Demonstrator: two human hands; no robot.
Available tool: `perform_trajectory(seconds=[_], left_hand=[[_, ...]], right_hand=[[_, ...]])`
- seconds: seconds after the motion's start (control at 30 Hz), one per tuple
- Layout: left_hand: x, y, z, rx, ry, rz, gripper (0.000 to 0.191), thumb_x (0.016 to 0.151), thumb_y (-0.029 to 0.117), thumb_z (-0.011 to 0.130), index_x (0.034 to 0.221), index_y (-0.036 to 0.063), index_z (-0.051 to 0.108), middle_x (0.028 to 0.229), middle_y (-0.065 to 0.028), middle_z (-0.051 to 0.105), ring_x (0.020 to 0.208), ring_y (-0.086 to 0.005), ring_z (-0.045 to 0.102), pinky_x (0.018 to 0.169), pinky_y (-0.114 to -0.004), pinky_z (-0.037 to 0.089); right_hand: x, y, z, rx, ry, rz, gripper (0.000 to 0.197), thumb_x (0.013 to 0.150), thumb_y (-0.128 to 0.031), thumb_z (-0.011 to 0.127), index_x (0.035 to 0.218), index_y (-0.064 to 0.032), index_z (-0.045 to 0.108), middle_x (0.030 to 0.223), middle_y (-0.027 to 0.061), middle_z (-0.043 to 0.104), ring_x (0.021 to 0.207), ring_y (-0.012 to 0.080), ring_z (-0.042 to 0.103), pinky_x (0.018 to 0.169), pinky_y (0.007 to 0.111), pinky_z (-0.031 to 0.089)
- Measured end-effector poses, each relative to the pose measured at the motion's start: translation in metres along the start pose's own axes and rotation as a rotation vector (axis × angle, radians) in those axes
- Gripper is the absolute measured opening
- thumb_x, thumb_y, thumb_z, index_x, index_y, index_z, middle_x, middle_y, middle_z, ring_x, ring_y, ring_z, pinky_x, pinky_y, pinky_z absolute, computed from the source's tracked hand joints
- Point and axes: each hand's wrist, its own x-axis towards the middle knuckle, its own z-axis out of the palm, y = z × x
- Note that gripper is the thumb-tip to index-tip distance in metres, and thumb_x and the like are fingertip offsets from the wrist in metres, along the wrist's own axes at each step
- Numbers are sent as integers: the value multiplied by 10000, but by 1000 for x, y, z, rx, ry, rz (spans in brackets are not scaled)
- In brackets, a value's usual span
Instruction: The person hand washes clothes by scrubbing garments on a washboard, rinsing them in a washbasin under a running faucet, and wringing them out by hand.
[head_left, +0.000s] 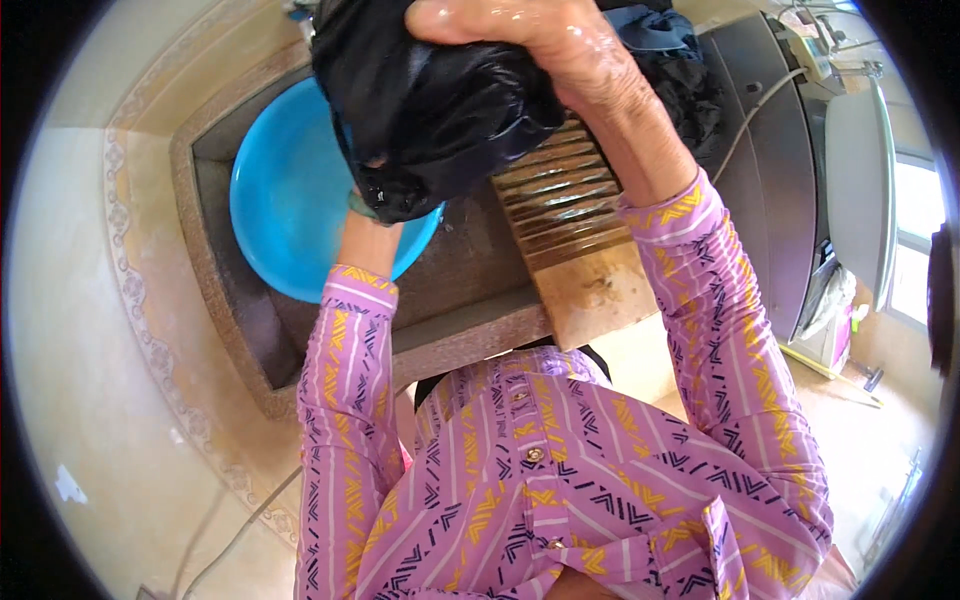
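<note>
A wet, shiny black cloth (450, 105), likely a garment, is bunched up above the stone sink (469, 341). Across its top, my right hand (525, 37) grips it with thumb and palm; the hand looks wet. My left hand (367, 223) reaches up under the cloth's lower left end, which hides its fingers; only the wrist area shows, with a greenish band. Below the cloth, a blue plastic basin (281, 195) stands in the left of the sink. A wet wooden washboard (592, 289) with ridges lies over the sink's front rim, under my right forearm.
More dark clothing (679, 97) is heaped past my right wrist. Beyond it stands a grey appliance (757, 157) with a cable (757, 105) across it. A white panel (859, 195) rises further right. The tiled wall (124, 225) borders the sink on the left.
</note>
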Motion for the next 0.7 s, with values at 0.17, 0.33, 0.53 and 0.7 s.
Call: perform_trajectory(seconds=[0.17, 0.33, 0.53, 0.7], left_hand=[[-5, -85, 1, -157, 344, -348, 416, 941, 268, 495, 1298, 58, 446, 1301, -77, 499, 1128, -214, 516, 973, -352, 435], [-58, -130, 35, 140, 718, -194, 397, 919, 227, 528, 1263, 39, 463, 1229, -78, 540, 1066, -195, 542, 902, -329, 454], [-56, -103, 59, 1280, 621, 287, 595, 905, 251, 518, 1364, -30, 264, 1358, -251, 334, 1229, -358, 362, 1043, -423, 274], [-1, -138, -2, 1934, 473, -28, 558, 894, 406, 538, 1358, 154, 358, 1400, -319, 238, 1311, -471, 210, 1003, -594, 257]], right_hand=[[-34, 62, -69, 149, 168, 152, 242, 874, -309, 612, 952, -82, 641, 928, -5, 623, 896, 65, 546, 825, 258, 453], [-95, 195, -158, -1048, 27, 112, 287, 824, -144, 618, 1104, -105, 564, 930, 114, 614, 845, 247, 588, 777, 336, 470], [-69, 152, -137, -1312, 4, 236, 601, 828, -234, 600, 1367, -245, 332, 1351, 207, 351, 1166, 419, 420, 879, 560, 403], [-51, 265, -188, -1501, 131, 407, 656, 861, -589, 412, 1435, -414, 146, 1489, 197, 147, 1297, 468, 250, 965, 669, 257]])
